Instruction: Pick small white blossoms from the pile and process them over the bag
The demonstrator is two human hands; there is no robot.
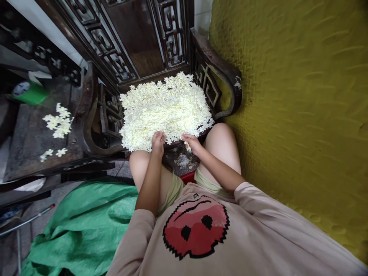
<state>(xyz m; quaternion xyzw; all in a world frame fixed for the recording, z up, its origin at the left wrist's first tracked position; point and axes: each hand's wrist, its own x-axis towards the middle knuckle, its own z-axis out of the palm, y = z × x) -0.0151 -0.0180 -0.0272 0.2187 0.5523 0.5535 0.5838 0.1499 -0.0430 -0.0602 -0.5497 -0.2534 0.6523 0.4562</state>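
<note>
A thick heap of small white flowers (165, 109) with pale yellow centres covers the seat of a dark carved wooden chair (138, 36) in front of me. My left hand (158, 142) is at the heap's near edge, its fingers pinched together; anything between them is too small to make out. To its right, my right hand (193, 143) is closed with thumb and fingers together. A few white flowers (188, 147) show in its grip, just under the fingers. Below both hands, between my knees, more flowers lie scattered on a dark surface.
Left of the chair, a dark wooden surface (25, 132) bears loose white flowers (59, 122) and a green round container (30, 92). Green sheeting (86, 226) lies on the floor at lower left. A yellow textured panel (296, 107) stands close on the right.
</note>
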